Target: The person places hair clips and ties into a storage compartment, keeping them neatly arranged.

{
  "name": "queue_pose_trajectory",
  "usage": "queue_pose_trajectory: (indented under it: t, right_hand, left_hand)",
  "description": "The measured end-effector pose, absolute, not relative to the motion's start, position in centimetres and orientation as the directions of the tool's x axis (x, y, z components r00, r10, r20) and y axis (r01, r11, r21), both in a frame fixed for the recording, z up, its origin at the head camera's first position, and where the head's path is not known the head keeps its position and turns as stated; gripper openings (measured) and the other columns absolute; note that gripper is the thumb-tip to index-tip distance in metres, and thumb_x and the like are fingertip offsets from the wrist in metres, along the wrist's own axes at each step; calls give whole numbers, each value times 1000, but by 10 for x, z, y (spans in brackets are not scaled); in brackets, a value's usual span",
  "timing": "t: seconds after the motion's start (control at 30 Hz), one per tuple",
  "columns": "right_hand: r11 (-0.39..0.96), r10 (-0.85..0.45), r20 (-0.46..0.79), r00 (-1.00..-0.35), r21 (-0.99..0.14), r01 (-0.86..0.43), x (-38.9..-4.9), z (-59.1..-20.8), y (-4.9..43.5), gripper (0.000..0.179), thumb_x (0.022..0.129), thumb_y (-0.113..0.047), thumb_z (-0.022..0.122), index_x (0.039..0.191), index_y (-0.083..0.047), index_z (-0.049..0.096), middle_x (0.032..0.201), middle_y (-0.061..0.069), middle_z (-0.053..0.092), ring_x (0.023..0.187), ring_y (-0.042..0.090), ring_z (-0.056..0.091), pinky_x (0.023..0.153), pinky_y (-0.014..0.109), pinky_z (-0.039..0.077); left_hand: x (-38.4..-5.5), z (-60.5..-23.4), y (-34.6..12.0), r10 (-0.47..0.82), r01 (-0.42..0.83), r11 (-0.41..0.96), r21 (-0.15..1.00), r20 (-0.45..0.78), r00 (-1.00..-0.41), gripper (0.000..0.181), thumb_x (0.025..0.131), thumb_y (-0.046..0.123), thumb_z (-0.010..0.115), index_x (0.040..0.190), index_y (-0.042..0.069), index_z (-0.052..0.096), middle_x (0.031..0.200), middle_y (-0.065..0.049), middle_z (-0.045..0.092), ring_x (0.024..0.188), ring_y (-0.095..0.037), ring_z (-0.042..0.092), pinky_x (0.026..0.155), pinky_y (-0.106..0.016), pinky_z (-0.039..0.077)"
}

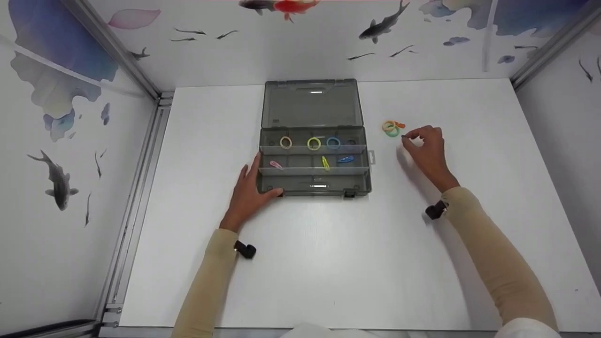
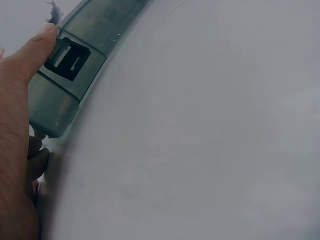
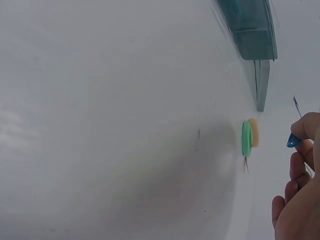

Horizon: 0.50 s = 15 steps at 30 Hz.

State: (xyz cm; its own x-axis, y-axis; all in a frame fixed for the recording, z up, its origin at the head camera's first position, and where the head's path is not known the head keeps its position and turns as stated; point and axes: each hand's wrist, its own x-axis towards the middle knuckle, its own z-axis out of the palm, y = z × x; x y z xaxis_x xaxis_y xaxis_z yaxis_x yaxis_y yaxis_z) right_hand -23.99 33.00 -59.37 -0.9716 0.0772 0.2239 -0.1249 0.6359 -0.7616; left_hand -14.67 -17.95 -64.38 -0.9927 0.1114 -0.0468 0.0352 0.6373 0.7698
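A grey see-through storage box [image 1: 315, 184] lies with its lid folded back. My left hand [image 1: 246, 199] grips its near left corner, thumb on the front wall near a latch [image 2: 67, 59] and fingers along the side. My right hand [image 1: 428, 152] is raised right of the box and pinches a small blue hair clip [image 3: 294, 140] between thumb and forefinger. Beside those fingers lie an orange hair tie [image 1: 389, 125], a green hair tie [image 1: 392, 132] and an orange hair clip [image 1: 400, 125]. The box's back row holds beige [image 1: 285, 142], yellow and blue hair ties; pink, yellow and blue hair clips [image 1: 346, 159] lie in the middle row.
The white table [image 1: 300, 263] has a white panel with painted fish [image 1: 384, 23] behind it and side panels in metal frames [image 1: 141, 188]. A clear hang tab [image 1: 372, 157] sticks out from the box's right side. Both wrists wear small black cameras [image 1: 435, 210].
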Motion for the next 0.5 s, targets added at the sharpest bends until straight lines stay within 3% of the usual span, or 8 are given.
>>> queue_pose_trajectory:
  t: [0.3, 0.5]
  right_hand:
    - [621, -80, 354, -932, -714, -324, -233, -584, 306, 7, 99, -2, 76, 103, 3, 79, 100, 20, 70, 102, 36, 52, 93, 39, 33]
    - [594, -138, 376, -916, -709, -380, -226, -580, 289, 3, 98, -1, 79, 101, -2, 79, 100, 18, 69, 100, 32, 52, 93, 39, 34]
  left_hand:
    - [-144, -642, -182, 113, 43, 622, 782, -35, -993, 119, 88, 74, 82, 178, 45, 9, 180, -17, 27, 168, -45, 16, 121, -78, 31]
    - [-146, -641, -181, 123, 60, 635, 770, -25, -992, 121, 86, 80, 78, 178, 44, 9, 179, -19, 28, 167, -46, 17, 121, -77, 32]
